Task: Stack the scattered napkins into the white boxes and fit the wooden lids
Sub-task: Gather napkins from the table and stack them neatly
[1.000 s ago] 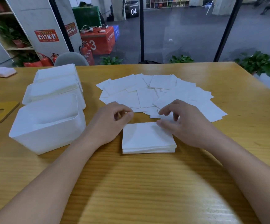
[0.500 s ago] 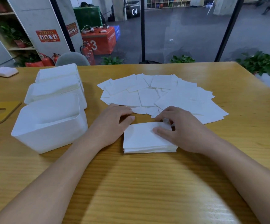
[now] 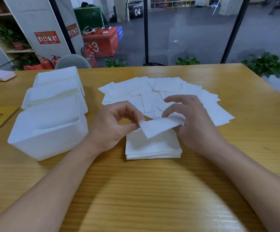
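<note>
Hands had risen off the squared white napkin pile: my left hand and right hand pinched one thin white napkin just above it, ready to stack.

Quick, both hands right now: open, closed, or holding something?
Left hand: fingers pinch the left corner of a single white paper napkin, lifted above the neat napkin stack.
Right hand: fingers pinch the same napkin's right edge.

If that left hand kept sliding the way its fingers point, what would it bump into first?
The left hand points rightward and pinches one end of a napkin. Going on, it would probably meet the right hand holding the other end, though depth is hard to judge.
</note>
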{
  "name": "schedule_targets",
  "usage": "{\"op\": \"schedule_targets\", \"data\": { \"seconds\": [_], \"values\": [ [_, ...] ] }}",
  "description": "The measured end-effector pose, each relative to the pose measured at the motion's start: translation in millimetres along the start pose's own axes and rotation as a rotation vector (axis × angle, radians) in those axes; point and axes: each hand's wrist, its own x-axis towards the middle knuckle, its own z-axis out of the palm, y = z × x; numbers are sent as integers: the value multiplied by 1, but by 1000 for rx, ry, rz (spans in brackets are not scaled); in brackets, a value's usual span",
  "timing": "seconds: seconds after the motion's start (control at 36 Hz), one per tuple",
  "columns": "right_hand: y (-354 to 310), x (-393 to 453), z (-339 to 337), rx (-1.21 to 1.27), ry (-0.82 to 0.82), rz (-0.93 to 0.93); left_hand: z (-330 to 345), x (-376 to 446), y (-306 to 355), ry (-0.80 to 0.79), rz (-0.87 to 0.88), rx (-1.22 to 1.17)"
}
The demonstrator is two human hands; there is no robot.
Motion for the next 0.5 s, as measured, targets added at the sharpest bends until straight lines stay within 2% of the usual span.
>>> {"op": "schedule_targets", "data": {
  "seconds": [0.14,0.25,0.31,0.39,0.5],
  "values": [
    [-1,0,-3,9,-16,-29,-8,2,-13,-22,-27,259],
    [-7,-2,-1,35,-21,-37,1,-1,-8,-8,20,322],
    [-11,-2,-3,103,-24,-5,3,-1,-6,37,29,278],
    [-13,0,-10,299,7,70,1,-2,-5,91,-61,152],
    [-15,4,-19,477,-18,219,-3,-2,9,18,-194,-9]
  ]
}}
